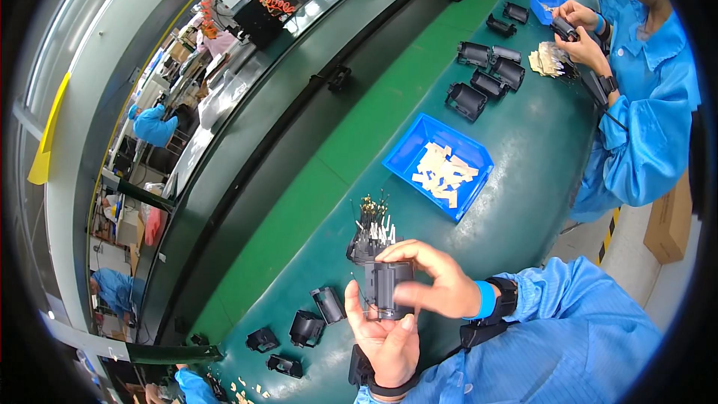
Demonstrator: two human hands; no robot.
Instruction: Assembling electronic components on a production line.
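A black plastic housing [385, 278] is held between my two hands above the green work surface. My left hand [387, 344] grips it from below, with the thumb and fingers on its lower end. My right hand [440, 284] lies over its right side, fingers curled on the top edge; the thumb is blurred across its face. Just beyond the housing lies a bundle of thin black wires [370, 232] with white and brass-coloured ends. Several similar black housings [307, 327] rest on the surface to the left of my hands.
A blue bin [410, 151] of small cream-coloured pieces [445, 172] stands beyond my hands. More black housings [467, 101] sit farther along. At the right, a co-worker's hands [587, 45] hold another housing, near a smaller blue bin [540, 6]. A green conveyor belt [329, 164] runs along the left.
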